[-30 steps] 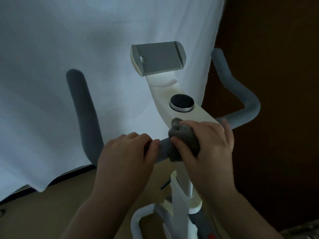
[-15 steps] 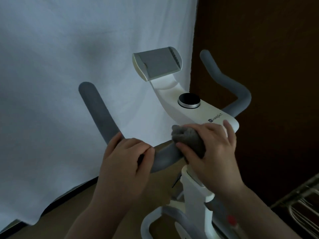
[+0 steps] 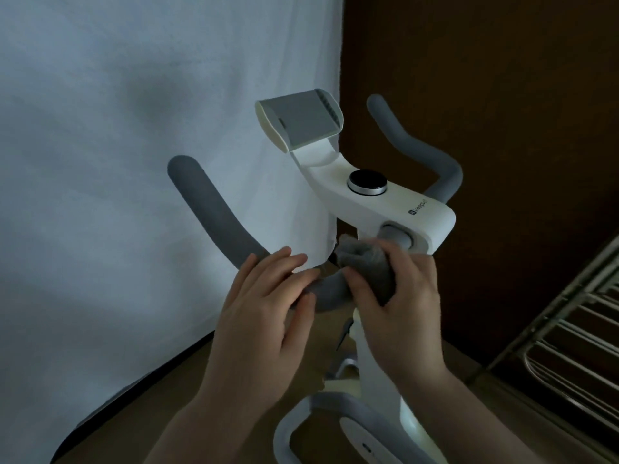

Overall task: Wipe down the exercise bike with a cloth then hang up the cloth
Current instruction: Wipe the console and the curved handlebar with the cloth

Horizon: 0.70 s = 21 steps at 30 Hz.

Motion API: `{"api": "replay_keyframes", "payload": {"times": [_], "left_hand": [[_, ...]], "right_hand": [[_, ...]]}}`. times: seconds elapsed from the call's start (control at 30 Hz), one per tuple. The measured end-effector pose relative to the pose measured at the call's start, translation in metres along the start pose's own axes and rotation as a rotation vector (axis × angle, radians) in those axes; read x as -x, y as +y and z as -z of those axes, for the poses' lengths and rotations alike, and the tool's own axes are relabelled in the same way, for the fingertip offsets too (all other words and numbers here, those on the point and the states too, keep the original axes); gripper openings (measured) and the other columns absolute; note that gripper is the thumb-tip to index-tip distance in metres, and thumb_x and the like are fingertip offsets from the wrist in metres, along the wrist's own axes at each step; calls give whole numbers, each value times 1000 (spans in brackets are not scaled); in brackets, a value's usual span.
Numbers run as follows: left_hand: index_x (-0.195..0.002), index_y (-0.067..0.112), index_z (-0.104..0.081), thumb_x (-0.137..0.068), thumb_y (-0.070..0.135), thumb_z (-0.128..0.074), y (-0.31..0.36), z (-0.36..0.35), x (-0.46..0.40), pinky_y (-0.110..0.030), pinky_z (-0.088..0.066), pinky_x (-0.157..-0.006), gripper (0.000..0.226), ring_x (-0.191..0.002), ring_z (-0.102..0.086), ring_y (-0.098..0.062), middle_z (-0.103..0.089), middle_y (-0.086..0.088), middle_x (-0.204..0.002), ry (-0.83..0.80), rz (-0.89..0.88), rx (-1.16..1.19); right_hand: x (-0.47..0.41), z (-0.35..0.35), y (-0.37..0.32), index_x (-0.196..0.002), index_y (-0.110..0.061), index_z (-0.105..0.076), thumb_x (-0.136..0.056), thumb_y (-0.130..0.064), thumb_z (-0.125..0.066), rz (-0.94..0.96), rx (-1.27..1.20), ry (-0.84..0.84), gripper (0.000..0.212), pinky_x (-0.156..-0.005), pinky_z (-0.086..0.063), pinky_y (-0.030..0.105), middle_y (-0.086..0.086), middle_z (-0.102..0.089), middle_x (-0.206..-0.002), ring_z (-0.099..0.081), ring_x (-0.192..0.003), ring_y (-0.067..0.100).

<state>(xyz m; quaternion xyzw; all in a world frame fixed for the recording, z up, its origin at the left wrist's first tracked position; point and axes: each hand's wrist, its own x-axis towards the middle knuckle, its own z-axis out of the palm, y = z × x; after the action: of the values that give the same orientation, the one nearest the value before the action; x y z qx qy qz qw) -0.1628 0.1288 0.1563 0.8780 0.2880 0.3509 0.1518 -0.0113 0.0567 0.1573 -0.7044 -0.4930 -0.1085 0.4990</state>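
Left hand (image 3: 264,309): laid over the grey foam left handlebar (image 3: 214,216) at its lower bend, fingers loosely curled over the bar, thumb under it; a grasp is formed, not a tight one. Right hand (image 3: 402,303): clasped around a bunched grey cloth (image 3: 365,262), which is pressed against the same bar just beside the white console housing (image 3: 385,202). The two hands are set close together on the bar, a short stretch of foam showing between them.

Exercise bike (image 3: 378,370): white post and frame, seen from above. Black round dial (image 3: 366,182) with silver rim is set on the console top. Grey tablet holder (image 3: 301,123) is tilted up behind it. Right handlebar (image 3: 422,152), grey foam, is curved away at upper right.

Surroundings: white sheet (image 3: 134,162) hung behind; brown wall (image 3: 502,95) at right; metal rack (image 3: 569,329) at lower right; tan floor (image 3: 167,396).
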Motion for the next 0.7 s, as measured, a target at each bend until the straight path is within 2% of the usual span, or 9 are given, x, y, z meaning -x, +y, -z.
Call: {"api": "replay_keyframes", "payload": {"times": [0.03, 0.1, 0.17, 0.23, 0.3, 0.4, 0.53, 0.6, 0.7], "left_hand": [[-121, 21, -64, -95, 33, -42, -2, 1, 2, -28, -20, -118, 36, -132, -40, -5, -56, 8, -133, 13, 9, 12], [-123, 21, -62, -95, 33, -42, -7, 1, 6, -32, -22, -118, 37, -135, -37, -6, -53, 7, -136, 41, 23, 35], [-124, 21, -62, -95, 32, -42, -9, 0, 8, -41, -30, -115, 37, -135, -36, -7, -53, 7, -136, 69, 34, 76], [-122, 20, -62, -95, 34, -41, -8, -2, 9, -46, -40, -108, 38, -134, -38, -7, -54, 7, -133, 86, 55, 130], [-121, 19, -63, -93, 35, -41, -8, -4, 8, -49, -44, -103, 39, -133, -38, -9, -54, 8, -131, 102, 77, 179], [-120, 18, -63, -92, 32, -42, -8, -8, 8, -50, -45, -100, 37, -133, -39, -11, -54, 8, -129, 113, 79, 208], [-114, 18, -66, -92, 32, -38, 0, -5, 4, -50, -43, -102, 38, -129, -42, -12, -57, 7, -123, 134, 112, 181], [-110, 19, -67, -90, 31, -40, 3, -4, 2, -51, -40, -105, 35, -128, -43, -12, -60, 9, -117, 127, 92, 144], [-103, 23, -69, -88, 31, -44, 4, -4, -2, -46, -31, -111, 31, -123, -46, -14, -63, 14, -108, 119, 49, 99]], "right_hand": [[6, 1, -3, -118, -26, -57, -85, -43, -59, 98, 15, -53, 38, -78, -50, 24, -31, -38, -106, -46, -98, 5], [1, 9, 4, -118, -24, -58, -84, -46, -57, 211, 73, -144, 41, -75, -51, 24, -25, -41, -104, -49, -95, 7], [-12, 15, 15, -121, -22, -59, -84, -46, -61, 104, 135, -106, 44, -80, -54, 31, -7, -52, -110, -52, -99, 9], [-13, 11, 13, -122, -22, -58, -83, -42, -65, -68, 108, -35, 45, -84, -54, 30, 0, -54, -114, -53, -102, 10], [1, 2, -6, -119, -24, -59, -83, -40, -66, -15, 72, -28, 40, -82, -53, 27, -13, -49, -110, -51, -101, 7], [4, 5, -8, -116, -25, -60, -83, -42, -59, 197, 76, -160, 37, -79, -51, 23, -28, -40, -105, -49, -99, 4], [-17, 12, 16, -121, -25, -58, -85, -39, -65, 8, 114, -70, 39, -85, -54, 33, -16, -48, -107, -53, -104, 9], [-7, 6, 10, -120, -27, -58, -84, -34, -68, -14, 85, -18, 38, -81, -55, 32, -26, -45, -103, -55, -103, 12], [-2, 8, 6, -119, -31, -57, -84, -38, -65, 78, 62, -108, 36, -80, -52, 24, -33, -44, -105, -54, -103, 7]]}}
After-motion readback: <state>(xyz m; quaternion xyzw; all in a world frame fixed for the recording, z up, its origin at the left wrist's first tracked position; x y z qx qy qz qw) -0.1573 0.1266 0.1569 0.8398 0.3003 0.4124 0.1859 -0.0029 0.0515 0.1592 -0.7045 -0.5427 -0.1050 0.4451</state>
